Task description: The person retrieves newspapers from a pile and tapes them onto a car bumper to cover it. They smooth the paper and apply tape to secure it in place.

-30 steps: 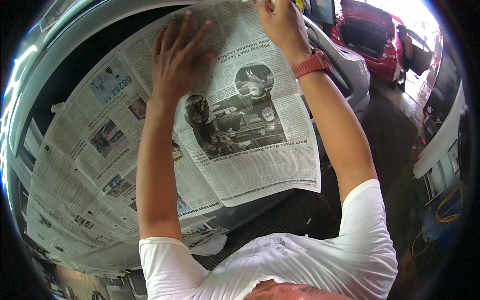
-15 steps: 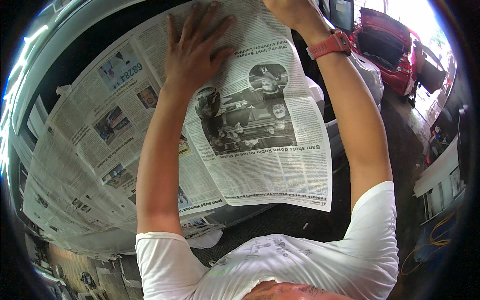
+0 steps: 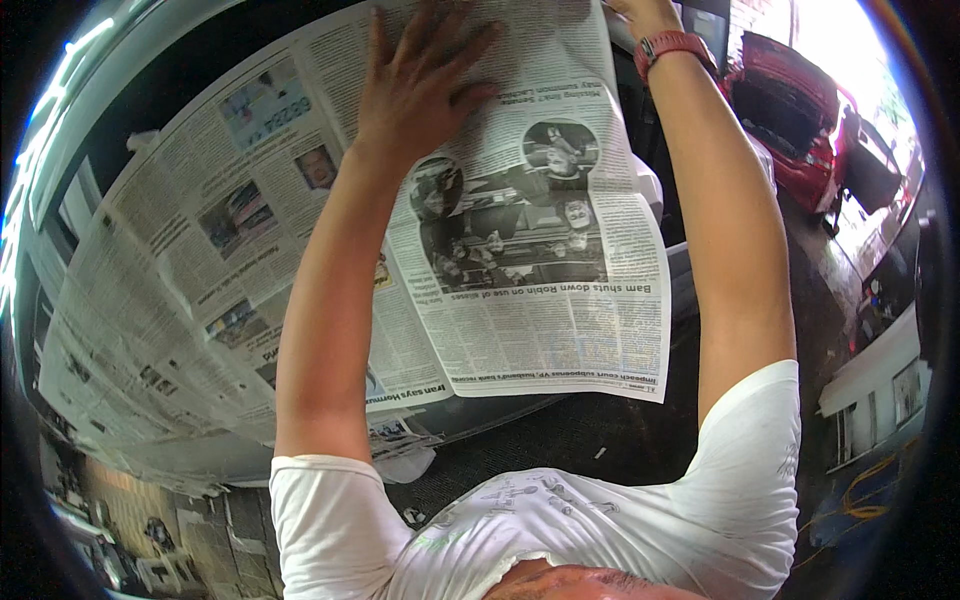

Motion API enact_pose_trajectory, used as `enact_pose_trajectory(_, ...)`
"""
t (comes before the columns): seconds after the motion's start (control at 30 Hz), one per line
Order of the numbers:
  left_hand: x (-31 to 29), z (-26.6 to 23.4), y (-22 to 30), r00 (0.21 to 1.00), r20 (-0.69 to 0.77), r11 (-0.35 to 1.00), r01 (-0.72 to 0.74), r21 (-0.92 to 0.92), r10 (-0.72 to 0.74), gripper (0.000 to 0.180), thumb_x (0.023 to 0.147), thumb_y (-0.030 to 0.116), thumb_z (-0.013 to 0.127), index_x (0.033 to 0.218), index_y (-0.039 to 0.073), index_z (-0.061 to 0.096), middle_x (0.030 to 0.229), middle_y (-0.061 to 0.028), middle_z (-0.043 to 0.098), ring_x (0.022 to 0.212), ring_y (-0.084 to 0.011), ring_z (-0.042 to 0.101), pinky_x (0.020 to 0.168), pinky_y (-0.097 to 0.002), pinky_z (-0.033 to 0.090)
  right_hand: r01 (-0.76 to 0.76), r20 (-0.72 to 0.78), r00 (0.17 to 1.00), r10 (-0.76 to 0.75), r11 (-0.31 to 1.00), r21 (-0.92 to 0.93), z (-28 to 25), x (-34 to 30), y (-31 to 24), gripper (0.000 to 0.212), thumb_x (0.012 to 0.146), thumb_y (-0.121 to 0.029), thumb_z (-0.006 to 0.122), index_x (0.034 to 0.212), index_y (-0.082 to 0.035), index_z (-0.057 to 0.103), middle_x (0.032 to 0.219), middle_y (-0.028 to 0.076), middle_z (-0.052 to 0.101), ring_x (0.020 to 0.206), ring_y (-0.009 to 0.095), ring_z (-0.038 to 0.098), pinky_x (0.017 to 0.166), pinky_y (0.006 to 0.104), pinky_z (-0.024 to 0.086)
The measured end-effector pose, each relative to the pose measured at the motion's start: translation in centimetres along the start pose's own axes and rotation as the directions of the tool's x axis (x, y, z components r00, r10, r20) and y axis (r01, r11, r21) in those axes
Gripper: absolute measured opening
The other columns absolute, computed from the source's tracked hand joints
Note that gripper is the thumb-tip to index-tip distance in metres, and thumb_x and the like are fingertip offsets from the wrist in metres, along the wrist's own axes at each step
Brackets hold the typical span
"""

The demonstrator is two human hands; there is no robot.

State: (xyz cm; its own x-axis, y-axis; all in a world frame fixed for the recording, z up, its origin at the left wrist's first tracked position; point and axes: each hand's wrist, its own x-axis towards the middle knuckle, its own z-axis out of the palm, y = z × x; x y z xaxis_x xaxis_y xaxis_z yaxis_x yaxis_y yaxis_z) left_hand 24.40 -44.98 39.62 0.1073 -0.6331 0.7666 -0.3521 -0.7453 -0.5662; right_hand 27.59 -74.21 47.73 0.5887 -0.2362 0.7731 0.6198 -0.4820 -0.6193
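Observation:
Sheets of newspaper (image 3: 540, 330) lie spread over a grey car's body panel, the printing upside down to me. My left hand (image 3: 415, 90) rests on them with its fingers stretched and spread, holding nothing. At the upper edge of the view, my right hand (image 3: 645, 14) is by the newspaper's far right edge. Its fingers are mostly cut off by the frame, so their grip does not show. A red wristwatch (image 3: 675, 45) is on my right wrist. The sheet's near edge hangs loose, and its right side is lifted and curved.
Bare grey car body (image 3: 480, 418) shows below the paper. A red car (image 3: 800, 120) with its rear raised open stands at the far right. A white panel (image 3: 875, 395) and a yellow cable (image 3: 865, 485) are at the right. The floor (image 3: 560, 440) is dark.
My right hand has moved farther out and right, toward the upper edge of the view. The left hand stays spread on the newspaper. The whole view has shifted slightly.

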Motion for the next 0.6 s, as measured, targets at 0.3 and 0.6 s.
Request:
enact_pose_trajectory(0.3,0.0,-4.6,-2.4,0.971,0.235,0.973,0.086,-0.213,-0.034,0.066,0.099,0.028,0.073,0.161,0.016,0.056,0.178,-0.0098,0.035,0.17,-0.032,0.012,0.138,-0.0607,0.004,0.492,-0.121,0.723,-0.68,0.629,-0.601,2.0,-2.0,-2.8,0.047,0.109,-0.031,0.071,0.146,-0.009,0.053,0.132,0.02,0.069,0.117,0.034,0.072,0.096,0.043,0.057)
enact_pose_trajectory(0.6,-16.8,-16.6,2.5,0.726,0.242,0.38,0.578,-0.723,-0.644,0.049,0.103,0.035,0.077,0.146,0.012,0.07,0.145,-0.0126,0.071,0.13,-0.0313,0.069,0.109,-0.0441,0.056,0.208,0.565,0.762,-0.316,0.946,0.248,2.5,-29.5,-15.1,0.06,0.105,0.001,0.064,0.159,-0.006,0.04,0.095,0.013,0.073,0.085,0.023,0.074,0.083,0.034,0.057)
